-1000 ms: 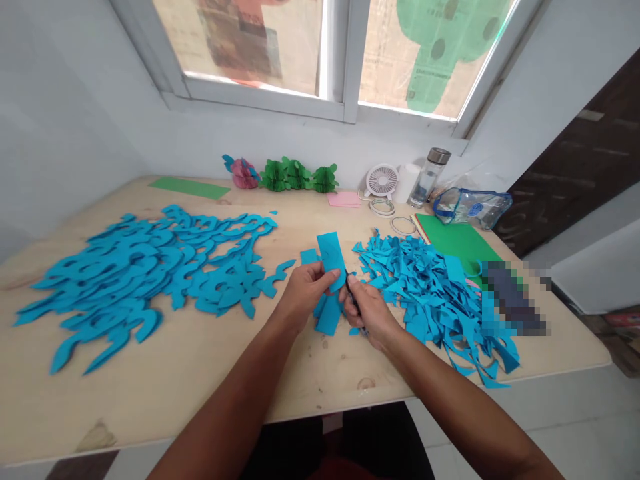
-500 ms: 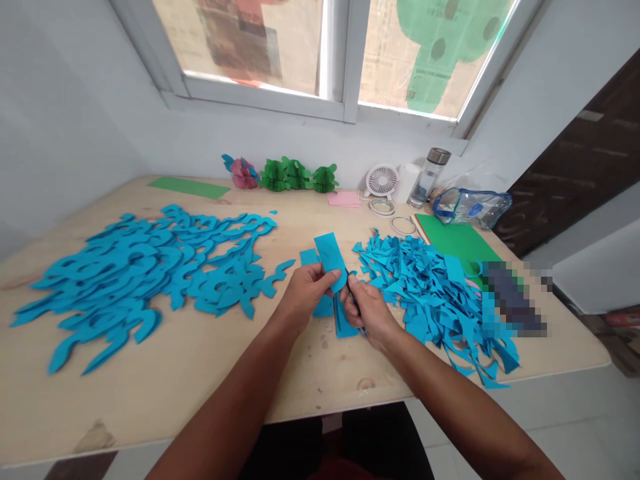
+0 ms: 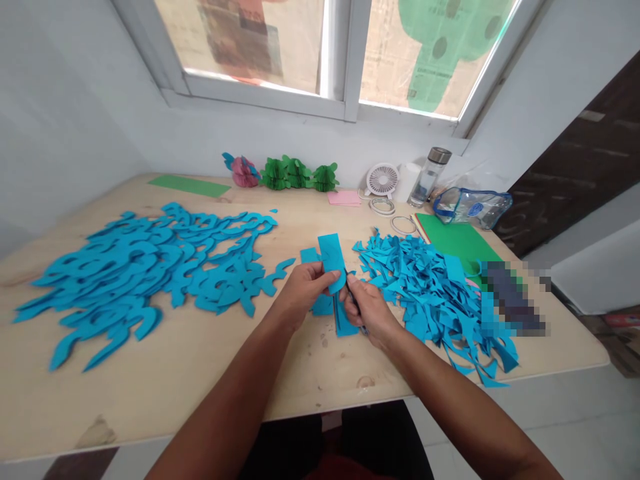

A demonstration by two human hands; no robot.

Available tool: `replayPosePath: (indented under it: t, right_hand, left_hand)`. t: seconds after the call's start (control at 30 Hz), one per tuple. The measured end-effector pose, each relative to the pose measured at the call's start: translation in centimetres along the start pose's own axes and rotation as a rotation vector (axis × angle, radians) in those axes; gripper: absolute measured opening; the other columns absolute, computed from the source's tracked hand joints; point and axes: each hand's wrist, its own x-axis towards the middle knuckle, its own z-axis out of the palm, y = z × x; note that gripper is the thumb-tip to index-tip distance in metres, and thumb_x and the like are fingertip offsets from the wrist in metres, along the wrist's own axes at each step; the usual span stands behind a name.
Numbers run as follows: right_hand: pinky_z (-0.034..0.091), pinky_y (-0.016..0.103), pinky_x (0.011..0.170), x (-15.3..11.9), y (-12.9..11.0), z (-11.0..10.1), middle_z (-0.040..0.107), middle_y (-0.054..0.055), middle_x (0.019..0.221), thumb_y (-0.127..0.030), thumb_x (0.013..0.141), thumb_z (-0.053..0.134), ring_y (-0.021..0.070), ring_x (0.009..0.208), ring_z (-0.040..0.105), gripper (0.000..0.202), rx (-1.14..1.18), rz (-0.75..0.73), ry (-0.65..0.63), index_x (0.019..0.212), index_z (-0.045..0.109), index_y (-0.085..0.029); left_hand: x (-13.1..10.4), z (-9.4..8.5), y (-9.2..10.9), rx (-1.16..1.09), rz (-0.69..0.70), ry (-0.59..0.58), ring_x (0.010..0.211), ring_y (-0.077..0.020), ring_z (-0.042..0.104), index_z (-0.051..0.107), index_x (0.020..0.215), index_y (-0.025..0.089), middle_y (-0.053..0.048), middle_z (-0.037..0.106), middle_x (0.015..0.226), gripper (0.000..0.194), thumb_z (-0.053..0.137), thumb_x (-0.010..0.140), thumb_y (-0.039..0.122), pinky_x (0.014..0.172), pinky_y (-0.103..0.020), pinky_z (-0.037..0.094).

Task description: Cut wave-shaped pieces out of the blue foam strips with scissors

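Observation:
My left hand (image 3: pixel 309 287) pinches a blue paper strip (image 3: pixel 330 251), held up over the table, its near end rounded. My right hand (image 3: pixel 367 308) grips a pair of dark scissors (image 3: pixel 355 297), partly hidden by the fingers, with the blades at the strip's right edge. Under both hands lie more blue paper pieces (image 3: pixel 345 321). To the left spreads a pile of curved blue cutouts (image 3: pixel 125 257). Right of my right hand is a heap of blue paper scraps (image 3: pixel 420 287).
Along the back stand green paper decorations (image 3: pixel 295 173), a pink one (image 3: pixel 244 172), a small white fan (image 3: pixel 383 180), tape rolls (image 3: pixel 383 207) and a glass bottle (image 3: pixel 429 179). A clear pouch (image 3: pixel 473 207) and green paper (image 3: pixel 457 241) are at right. The wooden table's front edge (image 3: pixel 345 408) is close.
The blue strip has turned slightly, its far end shifting a little to the right. Both hands stay in nearly the same place.

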Motion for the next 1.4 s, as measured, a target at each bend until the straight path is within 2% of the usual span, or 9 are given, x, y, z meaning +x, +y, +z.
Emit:
replayPosePath:
  t: [0.23, 0.57, 0.8, 1.17, 1.4]
  right_hand:
    - [0.015, 0.023, 0.036, -0.06, -0.03, 0.02, 0.036, -0.008, 0.039, -0.065, 0.077, 0.057, 0.0069, 0.033, 0.027, 0.048, -0.002, 0.005, -0.017, 0.065, 0.055, -0.019]
    - [0.015, 0.023, 0.035, -0.13, -0.30, 0.04, 0.037, -0.008, 0.039, -0.065, 0.074, 0.061, 0.0067, 0.032, 0.026, 0.048, -0.007, 0.017, -0.007, 0.063, 0.055, -0.019]
    - [0.015, 0.022, 0.035, 0.00, -0.07, -0.03, 0.036, -0.008, 0.038, -0.065, 0.078, 0.058, 0.0065, 0.032, 0.027, 0.048, 0.002, 0.010, -0.019, 0.064, 0.055, -0.018]
    - [0.015, 0.022, 0.036, 0.06, 0.02, -0.25, 0.037, -0.008, 0.039, -0.063, 0.079, 0.056, 0.0058, 0.032, 0.027, 0.048, -0.026, 0.008, -0.032, 0.065, 0.055, -0.017]
    - [0.015, 0.023, 0.036, 0.05, -0.11, -0.19, 0.036, -0.008, 0.038, -0.062, 0.080, 0.055, 0.0061, 0.032, 0.028, 0.047, -0.054, 0.009, -0.038, 0.064, 0.054, -0.018]
  left_hand:
    - [0.02, -0.12, 0.05, -0.015, -0.002, 0.002, 0.051, -0.0100, 0.041, 0.049, 0.051, 0.019, 0.005, 0.045, 0.051, 0.032, 0.073, 0.059, 0.040, 0.050, -0.024, 0.037]
    - [0.11, -0.23, 0.08, 0.026, 0.011, -0.040, 0.048, -0.0093, 0.036, 0.047, 0.048, 0.020, 0.006, 0.042, 0.047, 0.031, 0.069, 0.062, 0.037, 0.050, -0.024, 0.032]
    - [0.11, -0.23, -0.14, -0.025, -0.031, -0.017, 0.052, -0.0099, 0.040, 0.048, 0.052, 0.019, 0.005, 0.044, 0.052, 0.030, 0.069, 0.064, 0.037, 0.051, -0.023, 0.035]
    - [0.25, -0.57, -0.35, 0.017, 0.001, -0.049, 0.053, -0.0099, 0.039, 0.048, 0.054, 0.019, 0.005, 0.046, 0.052, 0.029, 0.066, 0.066, 0.038, 0.052, -0.023, 0.035]
    - [0.30, -0.56, -0.57, -0.032, -0.037, -0.034, 0.056, -0.0106, 0.043, 0.050, 0.057, 0.018, 0.005, 0.047, 0.055, 0.028, 0.068, 0.065, 0.038, 0.055, -0.024, 0.040]
